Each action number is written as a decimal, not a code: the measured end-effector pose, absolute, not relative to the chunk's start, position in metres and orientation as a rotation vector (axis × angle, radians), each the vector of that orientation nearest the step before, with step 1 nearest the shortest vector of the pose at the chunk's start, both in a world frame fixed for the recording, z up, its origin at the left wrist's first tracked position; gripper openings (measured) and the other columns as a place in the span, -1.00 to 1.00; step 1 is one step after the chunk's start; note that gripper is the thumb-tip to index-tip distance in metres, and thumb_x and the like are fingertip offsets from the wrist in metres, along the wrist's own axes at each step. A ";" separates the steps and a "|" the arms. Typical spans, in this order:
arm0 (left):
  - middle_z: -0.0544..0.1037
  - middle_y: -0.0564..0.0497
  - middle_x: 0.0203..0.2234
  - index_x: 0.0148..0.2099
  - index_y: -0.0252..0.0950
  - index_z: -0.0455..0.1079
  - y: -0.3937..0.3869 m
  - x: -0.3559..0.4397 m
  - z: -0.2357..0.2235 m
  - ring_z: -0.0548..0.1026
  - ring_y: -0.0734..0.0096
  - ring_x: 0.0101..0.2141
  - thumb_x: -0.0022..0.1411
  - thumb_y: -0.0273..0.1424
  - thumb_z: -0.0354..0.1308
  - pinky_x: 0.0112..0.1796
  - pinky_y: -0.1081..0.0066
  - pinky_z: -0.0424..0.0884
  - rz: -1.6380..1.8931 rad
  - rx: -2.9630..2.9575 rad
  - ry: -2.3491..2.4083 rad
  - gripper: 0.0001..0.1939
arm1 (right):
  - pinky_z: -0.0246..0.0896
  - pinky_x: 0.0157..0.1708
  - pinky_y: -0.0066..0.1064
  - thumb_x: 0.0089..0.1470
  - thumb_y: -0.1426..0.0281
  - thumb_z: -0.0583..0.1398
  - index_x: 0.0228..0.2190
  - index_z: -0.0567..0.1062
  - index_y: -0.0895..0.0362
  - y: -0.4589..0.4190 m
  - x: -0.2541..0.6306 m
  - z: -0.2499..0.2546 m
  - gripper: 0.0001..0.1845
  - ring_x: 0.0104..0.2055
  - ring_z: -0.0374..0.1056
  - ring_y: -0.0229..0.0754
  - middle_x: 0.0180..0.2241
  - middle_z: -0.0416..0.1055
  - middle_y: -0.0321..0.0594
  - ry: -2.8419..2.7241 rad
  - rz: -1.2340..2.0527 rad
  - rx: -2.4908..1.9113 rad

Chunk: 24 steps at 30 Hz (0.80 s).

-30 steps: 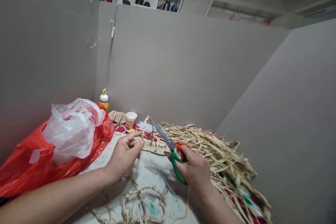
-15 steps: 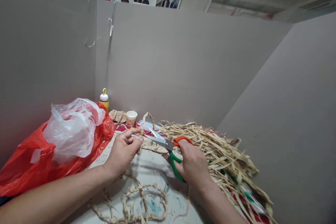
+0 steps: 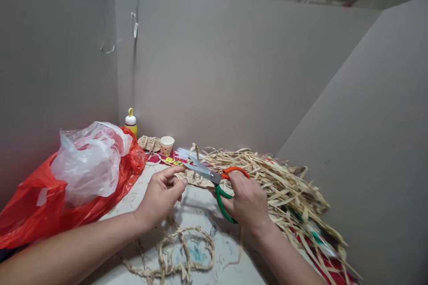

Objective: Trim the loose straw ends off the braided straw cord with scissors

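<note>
My left hand pinches the end of a braided straw cord between thumb and fingers, just above the table. My right hand grips scissors with one orange and one green handle. Their blades are parted and point left, next to the cord at my left fingertips. A flat woven straw piece lies under the blades. More braided straw cord lies looped on the white table near me.
A big pile of loose straw strips fills the right side. A red plastic bag with a clear bag on it lies at left. A yellow bottle, a small woven piece and a paper cup stand at the back wall.
The scissors have swung down from pointing up-left to lying nearly level, with the blades now against the cord at my left fingertips. The cord's upright loop has dropped lower.
</note>
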State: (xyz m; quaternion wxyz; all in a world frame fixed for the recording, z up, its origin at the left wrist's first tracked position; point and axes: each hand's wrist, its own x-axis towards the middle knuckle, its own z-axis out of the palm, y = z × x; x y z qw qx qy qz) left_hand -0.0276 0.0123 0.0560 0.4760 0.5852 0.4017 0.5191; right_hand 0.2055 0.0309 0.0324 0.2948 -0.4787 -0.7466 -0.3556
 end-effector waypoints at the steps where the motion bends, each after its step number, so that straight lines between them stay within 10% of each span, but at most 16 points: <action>1: 0.23 0.23 -0.73 -0.07 -0.42 0.38 0.013 -0.027 0.055 0.15 0.59 -0.65 0.09 -0.29 0.15 -0.53 0.52 0.12 1.275 1.438 0.989 -0.62 | 0.02 -0.35 -0.37 0.03 0.17 0.10 -0.37 0.38 0.15 0.031 0.206 0.032 -0.72 -0.39 0.29 -0.16 -0.47 0.40 -0.18 -1.981 -0.951 -1.277; 24: 0.24 0.22 -0.72 -0.19 -0.34 0.37 0.018 -0.032 0.056 0.17 0.59 -0.64 0.11 -0.30 0.12 -0.55 0.55 0.13 1.463 1.437 1.058 -0.75 | 0.08 -0.35 -0.35 0.06 0.14 0.10 -0.32 0.40 0.15 0.033 0.211 0.026 -0.68 -0.36 0.33 -0.11 -0.41 0.43 -0.14 -1.996 -0.935 -1.260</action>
